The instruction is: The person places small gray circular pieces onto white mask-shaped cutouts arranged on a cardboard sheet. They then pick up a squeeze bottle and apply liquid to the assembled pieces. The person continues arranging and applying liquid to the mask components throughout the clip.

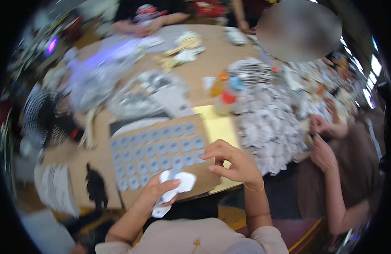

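My left hand (156, 191) grips a small bunch of white paper cut-outs (178, 184) at the near edge of a brown cardboard sheet (206, 175). Rows of small round grey-blue pieces (161, 149) cover that sheet. My right hand (231, 160) hovers over the sheet's right end with thumb and fingers pinched together near the last round pieces; whether a piece is between the fingertips cannot be made out. A yellow sheet (220, 127) lies under the cardboard.
A big heap of white cut-outs (267, 122) lies to the right, with glue bottles (225, 91) behind the cardboard. A person in brown on the right works with both hands (324, 139). Another person's arms (151, 23) rest at the far side. A small fan (47, 120) stands left.
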Demonstrator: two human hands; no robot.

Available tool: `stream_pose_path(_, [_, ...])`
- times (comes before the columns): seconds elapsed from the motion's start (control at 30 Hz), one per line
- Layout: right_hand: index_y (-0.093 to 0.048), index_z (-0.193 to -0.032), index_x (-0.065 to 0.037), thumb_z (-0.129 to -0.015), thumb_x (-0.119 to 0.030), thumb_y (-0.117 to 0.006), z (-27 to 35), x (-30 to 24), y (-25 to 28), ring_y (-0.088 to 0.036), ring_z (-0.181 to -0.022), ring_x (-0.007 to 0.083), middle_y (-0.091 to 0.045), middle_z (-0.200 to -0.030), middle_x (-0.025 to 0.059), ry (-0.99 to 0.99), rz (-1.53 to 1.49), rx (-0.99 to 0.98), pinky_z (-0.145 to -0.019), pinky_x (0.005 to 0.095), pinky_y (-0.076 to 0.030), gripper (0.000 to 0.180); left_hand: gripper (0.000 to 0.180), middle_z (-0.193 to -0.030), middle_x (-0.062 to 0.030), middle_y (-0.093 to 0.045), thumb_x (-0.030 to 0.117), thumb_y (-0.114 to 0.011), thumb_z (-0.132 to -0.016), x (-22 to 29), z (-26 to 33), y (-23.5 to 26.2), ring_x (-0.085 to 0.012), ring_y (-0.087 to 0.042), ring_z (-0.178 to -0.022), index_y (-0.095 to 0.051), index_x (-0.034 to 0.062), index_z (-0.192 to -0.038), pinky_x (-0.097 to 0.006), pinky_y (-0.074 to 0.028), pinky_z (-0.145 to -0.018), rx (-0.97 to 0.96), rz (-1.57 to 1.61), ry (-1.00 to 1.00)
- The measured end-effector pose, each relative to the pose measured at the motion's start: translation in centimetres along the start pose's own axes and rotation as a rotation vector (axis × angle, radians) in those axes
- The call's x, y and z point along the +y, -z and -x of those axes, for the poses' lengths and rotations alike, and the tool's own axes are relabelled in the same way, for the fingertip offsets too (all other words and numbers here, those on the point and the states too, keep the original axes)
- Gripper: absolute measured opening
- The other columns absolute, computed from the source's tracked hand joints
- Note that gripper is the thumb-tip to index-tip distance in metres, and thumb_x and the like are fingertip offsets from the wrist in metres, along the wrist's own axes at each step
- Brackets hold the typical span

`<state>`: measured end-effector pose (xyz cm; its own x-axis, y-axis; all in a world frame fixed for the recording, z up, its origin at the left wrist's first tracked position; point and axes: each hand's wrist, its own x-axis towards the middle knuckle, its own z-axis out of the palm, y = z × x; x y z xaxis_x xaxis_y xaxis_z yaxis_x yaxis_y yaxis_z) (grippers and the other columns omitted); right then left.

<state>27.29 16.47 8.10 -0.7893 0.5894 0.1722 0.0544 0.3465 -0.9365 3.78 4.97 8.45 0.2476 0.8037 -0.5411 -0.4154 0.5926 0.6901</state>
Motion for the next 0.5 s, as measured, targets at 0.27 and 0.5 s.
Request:
stream_pose_path(0.27, [-0.076, -0.099, -0.008, -0.074, 0.008, -0.069, -0.6, 2.1, -11.5, -0.056, -0.084, 0.0136, -0.058, -0.111, 0.0073, 0.09, -0.169, -0.022, -0.071, 0.0267, -0.046, 0.031, 0.028, -0.062, -0.0043, -0.055, 0.029, -0.063, -0.091, -5.5, 4.2, 4.4, -0.0053, -0.039, -0.036, -0.056, 0.0022, -0.097, -0.02, -0.025, -0.031, -0.082, 0.158, -0.029])
stream_pose_path(0.5, [-0.077, -0.097, -0.005, -0.068, 0.007, -0.071, -0.8, 2.1, -11.7, -0.057, -0.089, 0.0185, -0.064, -0.111, 0.0127, 0.121, -0.224, -0.161, -0.079, 0.0299, -0.046, 0.032, 0.024, -0.062, -0.0059, -0.053, 0.026, -0.063, -0.091, -7.6, 5.0, 5.7, -0.0054, -0.035, -0.032, -0.056, 0.003, -0.094, -0.021, -0.022, -0.029, -0.121, 0.363, 0.028])
